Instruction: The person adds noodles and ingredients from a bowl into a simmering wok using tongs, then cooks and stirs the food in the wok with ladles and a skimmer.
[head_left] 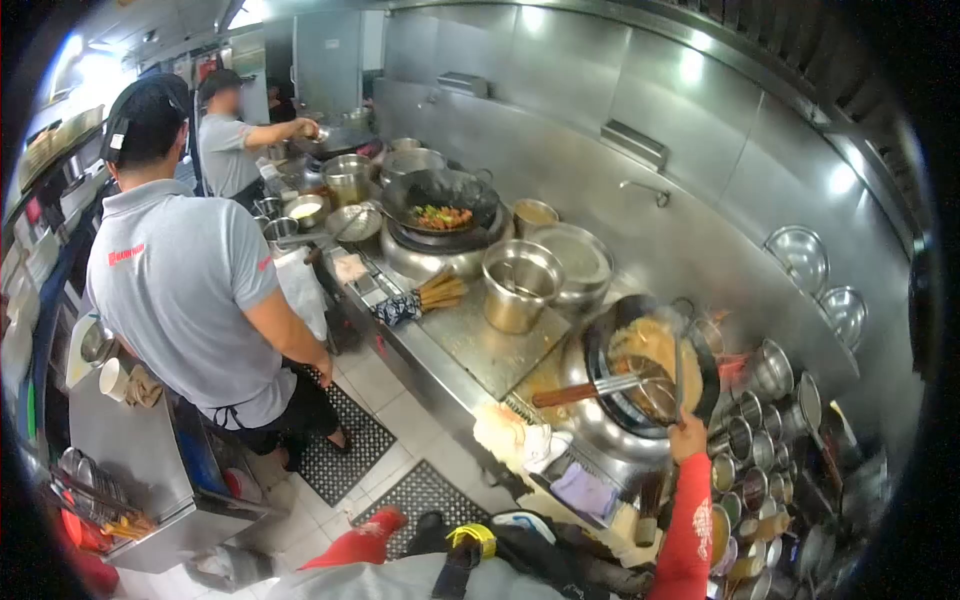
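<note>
My right hand (688, 437), at the end of a red sleeve, is closed around the lower end of a long metal utensil (679, 365), probably a ladle. Its far end reaches into a wok (598, 345) of bubbling, yellowish-brown liquid (645, 342); steam blurs that end. A strainer with a wooden handle (565, 396) lies across the wok's near rim, its round basket (650, 388) over the liquid. On my left side only a bent red sleeve (365, 540) shows near my waist, and the left hand itself cannot be made out.
Left of the wok are a deep steel pot (522, 300), a second wok (410, 190) holding food and bundled wooden sticks (440, 292). A purple cloth (585, 490) lies at the counter's front. Several steel containers (750, 440) crowd the right. A co-worker (190, 280) stands left.
</note>
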